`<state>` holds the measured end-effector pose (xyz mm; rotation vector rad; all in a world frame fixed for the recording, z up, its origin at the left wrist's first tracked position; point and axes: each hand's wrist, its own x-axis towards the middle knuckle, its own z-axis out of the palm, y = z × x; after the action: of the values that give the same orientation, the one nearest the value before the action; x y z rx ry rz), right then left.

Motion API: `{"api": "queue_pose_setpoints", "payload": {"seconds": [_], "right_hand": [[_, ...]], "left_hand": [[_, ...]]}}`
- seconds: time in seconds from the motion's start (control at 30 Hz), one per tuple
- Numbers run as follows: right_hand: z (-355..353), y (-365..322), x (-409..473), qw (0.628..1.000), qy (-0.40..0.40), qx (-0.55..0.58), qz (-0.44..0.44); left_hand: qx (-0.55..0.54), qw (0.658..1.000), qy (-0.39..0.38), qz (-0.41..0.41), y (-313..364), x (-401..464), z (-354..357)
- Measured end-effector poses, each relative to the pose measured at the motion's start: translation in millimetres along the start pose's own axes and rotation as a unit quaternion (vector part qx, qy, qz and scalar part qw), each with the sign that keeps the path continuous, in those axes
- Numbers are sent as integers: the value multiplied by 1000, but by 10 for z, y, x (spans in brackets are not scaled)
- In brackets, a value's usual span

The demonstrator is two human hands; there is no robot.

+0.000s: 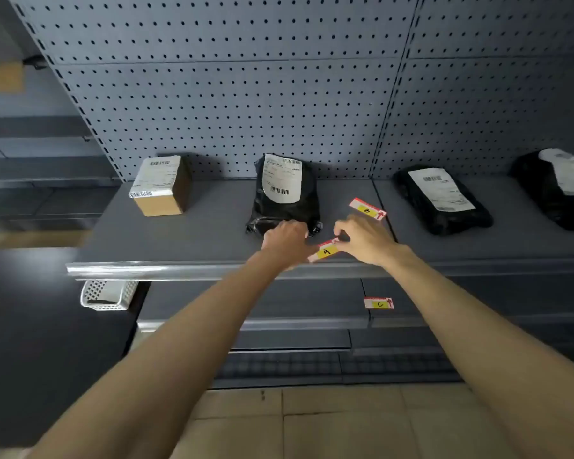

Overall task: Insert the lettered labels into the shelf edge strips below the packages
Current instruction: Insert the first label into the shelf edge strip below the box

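A label marked A [325,251], red, white and yellow, is held between my left hand [287,240] and my right hand [362,238] just above the shelf's front edge strip [166,271]. Both hands pinch its ends. A label marked B [367,209] lies flat on the shelf behind my right hand. A label marked C [378,302] lies on the lower shelf. On the upper shelf stand a cardboard box [161,185], a black bag package [284,190] right behind my left hand, and two more black packages [441,198] to the right.
A white perforated basket [108,294] sits on the lower shelf at the left. Grey pegboard [232,104] backs the shelf. Tan floor tiles [312,422] lie below. More shelving stands at the far left.
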<state>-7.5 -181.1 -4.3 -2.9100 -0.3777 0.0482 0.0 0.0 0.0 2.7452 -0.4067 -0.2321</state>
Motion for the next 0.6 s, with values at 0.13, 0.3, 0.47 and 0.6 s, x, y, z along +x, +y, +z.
{"api": "queue_pose_setpoints", "payload": {"seconds": [0.13, 0.3, 0.47, 0.6], "right_hand": [[72, 58, 138, 998, -42, 34, 23], [161, 160, 199, 995, -53, 83, 23], [132, 145, 195, 990, -34, 131, 35], [3, -16, 179, 982, -6, 183, 36]], "left_hand": [[27, 998, -1, -48, 84, 114, 177], [-2, 997, -6, -81, 95, 215, 276], [-94, 991, 13, -92, 94, 219, 271], [-181, 979, 69, -63, -6, 100, 103]]}}
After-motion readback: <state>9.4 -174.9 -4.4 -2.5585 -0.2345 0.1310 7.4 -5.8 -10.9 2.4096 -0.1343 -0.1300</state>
